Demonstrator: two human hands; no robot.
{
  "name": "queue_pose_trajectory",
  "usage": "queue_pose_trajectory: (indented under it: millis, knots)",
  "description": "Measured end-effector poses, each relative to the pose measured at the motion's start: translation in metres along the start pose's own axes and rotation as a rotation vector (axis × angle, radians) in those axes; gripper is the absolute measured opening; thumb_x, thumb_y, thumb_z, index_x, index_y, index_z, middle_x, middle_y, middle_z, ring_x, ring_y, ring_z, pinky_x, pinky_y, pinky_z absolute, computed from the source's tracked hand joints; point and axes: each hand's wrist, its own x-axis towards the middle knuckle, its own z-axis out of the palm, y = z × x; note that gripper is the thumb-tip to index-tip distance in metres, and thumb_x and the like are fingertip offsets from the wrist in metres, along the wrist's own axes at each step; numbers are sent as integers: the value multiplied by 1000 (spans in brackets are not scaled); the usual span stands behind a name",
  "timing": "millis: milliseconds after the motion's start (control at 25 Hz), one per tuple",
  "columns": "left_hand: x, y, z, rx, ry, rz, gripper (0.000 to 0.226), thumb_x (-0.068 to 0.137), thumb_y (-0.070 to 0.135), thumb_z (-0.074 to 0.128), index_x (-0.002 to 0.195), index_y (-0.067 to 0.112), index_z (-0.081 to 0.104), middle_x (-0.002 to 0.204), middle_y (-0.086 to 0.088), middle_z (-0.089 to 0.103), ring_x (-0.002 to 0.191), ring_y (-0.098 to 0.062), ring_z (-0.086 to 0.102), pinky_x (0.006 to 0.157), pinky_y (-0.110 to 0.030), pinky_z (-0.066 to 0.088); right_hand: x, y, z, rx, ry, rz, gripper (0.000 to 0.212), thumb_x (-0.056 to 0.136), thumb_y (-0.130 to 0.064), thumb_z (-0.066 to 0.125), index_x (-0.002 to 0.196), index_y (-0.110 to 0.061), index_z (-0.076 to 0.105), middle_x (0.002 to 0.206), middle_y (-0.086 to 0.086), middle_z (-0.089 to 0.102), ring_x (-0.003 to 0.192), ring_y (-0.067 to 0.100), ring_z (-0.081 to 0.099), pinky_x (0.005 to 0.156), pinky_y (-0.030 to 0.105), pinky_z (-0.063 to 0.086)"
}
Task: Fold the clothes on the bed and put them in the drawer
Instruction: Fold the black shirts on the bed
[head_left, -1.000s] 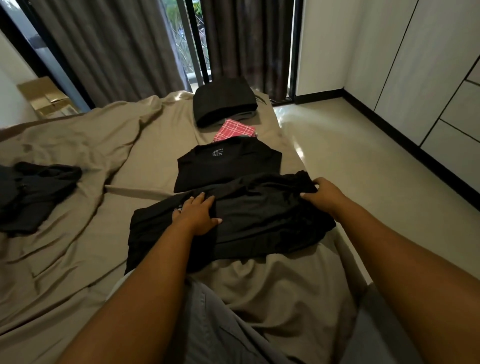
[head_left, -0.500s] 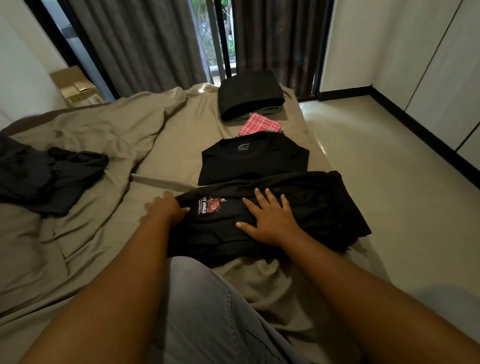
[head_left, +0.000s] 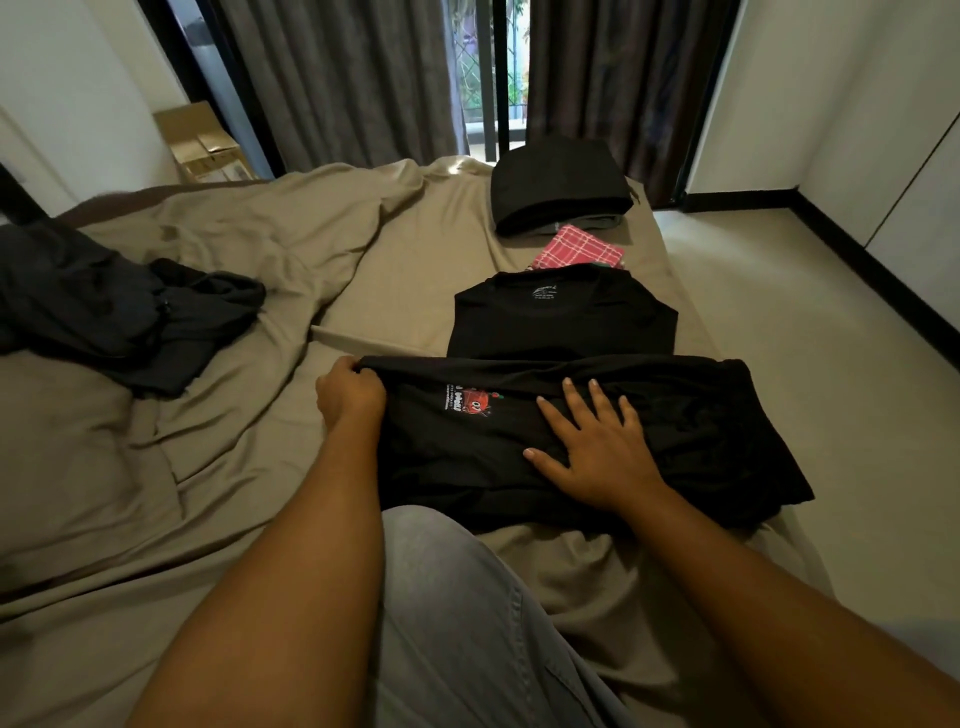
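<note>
While the right hand lies flat on the middle of the black T-shirt, palm down with fingers straight and spread, the left hand curls round the garment's left edge, knuckles up, gripping the cloth at its far corner. Both forearms reach forward from the bottom of the view, the left nearly straight ahead, the right angled in from the lower right. The T-shirt lies crosswise on the bed, just beyond the person's knee in grey trousers, with a small red print showing between the two hands. Touching its far edge lies a folded black shirt, collar label up; past that are a red checked cloth and a folded black stack. Well apart to the left, a heap of dark unfolded clothes sits on the rumpled sheet. A cardboard box stands by the curtains.
</note>
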Motion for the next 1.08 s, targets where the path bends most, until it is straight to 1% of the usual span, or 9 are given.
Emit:
queue_pose_trajectory:
  millis: [120, 200, 360, 520, 640, 840, 920, 1000, 1080]
  knots:
    - [10, 2, 2, -394, -33, -86, 19, 96, 10, 48, 101, 15, 66, 114, -14, 66, 97, -31, 59, 86, -37, 52, -1, 2, 2, -4, 18, -11, 93, 80, -88, -4, 161, -43, 10, 172, 1, 1, 157, 29, -2, 125, 55, 2]
    - [17, 5, -7, -410, -177, -15, 14, 97, 14, 53, 91, 17, 66, 105, -11, 68, 95, -27, 61, 77, -34, 52, -1, 3, 4, -9, 20, -14, 90, 83, -88, 0, 161, -43, 10, 172, 0, 1, 157, 28, -3, 125, 54, 2]
    - [40, 16, -39, -168, -643, 27, 35, 94, 44, 67, 107, 12, 70, 105, -5, 71, 100, -22, 64, 77, -34, 53, 3, 5, 8, -5, 51, -22, 89, 84, -87, 0, 160, -44, 12, 171, 0, 3, 158, 27, 0, 125, 54, 5]
    - [59, 30, -26, -326, -701, -42, 50, 97, 53, 58, 122, 12, 66, 118, -5, 70, 112, -21, 63, 90, -36, 53, 4, 5, 14, 6, 85, -22, 92, 82, -87, -5, 160, -44, 16, 171, 0, 7, 157, 27, 3, 124, 54, 7]
    - [67, 36, -1, -549, -672, -99, 47, 99, 48, 58, 119, 7, 66, 113, -11, 73, 106, -23, 68, 86, -35, 57, 5, 5, 16, 8, 77, -17, 90, 83, -86, -4, 160, -44, 14, 171, 0, 5, 157, 26, 1, 124, 54, 6]
    - [63, 13, 14, -202, -103, 138, 16, 98, 26, 65, 110, 16, 61, 111, -7, 65, 102, -26, 65, 95, -43, 55, 8, 6, 18, 14, 32, -5, 84, 87, -85, 7, 160, -45, 8, 171, -1, 0, 157, 26, -3, 124, 53, 1]
    - [36, -2, 7, 28, 2, 449, 25, 99, 31, 60, 119, 17, 61, 124, -8, 59, 113, -26, 58, 98, -40, 50, 9, 5, 17, 17, 5, -4, 84, 87, -85, 8, 160, -45, 5, 171, -1, -3, 157, 26, -5, 124, 53, -1]
    - [1, -21, 0, 240, -139, 841, 42, 100, 44, 52, 136, 23, 56, 139, -4, 54, 130, -24, 48, 107, -39, 42, 9, 5, 14, 19, -19, -3, 85, 86, -86, 7, 160, -45, 2, 171, 0, -5, 157, 27, -7, 124, 53, -1]
    - [-22, -49, -1, 577, -360, 970, 65, 96, 65, 33, 154, 36, 36, 163, 2, 31, 151, -22, 24, 118, -44, 27, 9, 4, 9, 19, -50, -1, 89, 82, -88, 3, 160, -45, 1, 171, 0, -7, 157, 28, -8, 124, 54, -3]
